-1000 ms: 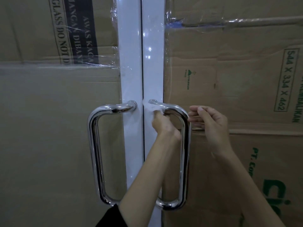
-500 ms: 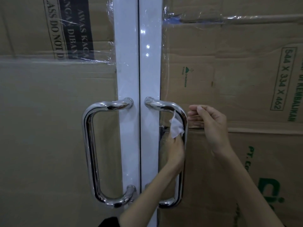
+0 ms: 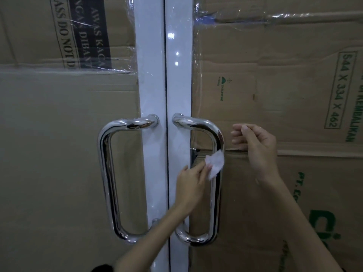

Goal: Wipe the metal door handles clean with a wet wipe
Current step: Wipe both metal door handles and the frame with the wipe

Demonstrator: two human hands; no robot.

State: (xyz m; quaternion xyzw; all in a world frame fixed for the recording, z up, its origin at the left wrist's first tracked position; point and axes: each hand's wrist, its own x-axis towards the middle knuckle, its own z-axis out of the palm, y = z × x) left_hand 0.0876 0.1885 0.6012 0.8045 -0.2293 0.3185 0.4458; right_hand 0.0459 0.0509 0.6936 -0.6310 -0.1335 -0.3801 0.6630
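Two shiny D-shaped metal handles sit on a white double door frame (image 3: 151, 79): the left handle (image 3: 105, 173) and the right handle (image 3: 217, 138). My left hand (image 3: 191, 182) reaches inside the right handle's loop and pinches a crumpled white wet wipe (image 3: 215, 162) against the handle's upright bar, about a third of the way down. My right hand (image 3: 255, 144) hovers just right of that handle near its top bend, fingers loosely curled, holding nothing and touching nothing I can see.
Flattened brown cardboard sheets cover both door panes, taped with clear film (image 3: 235, 14). The left cardboard (image 3: 49, 134) carries black print, the right cardboard (image 3: 294, 95) green print. The door surface fills the whole view.
My left hand has slid the wipe from the right handle's top mount, round the bend and down its upright bar. The right hand has stayed in place.
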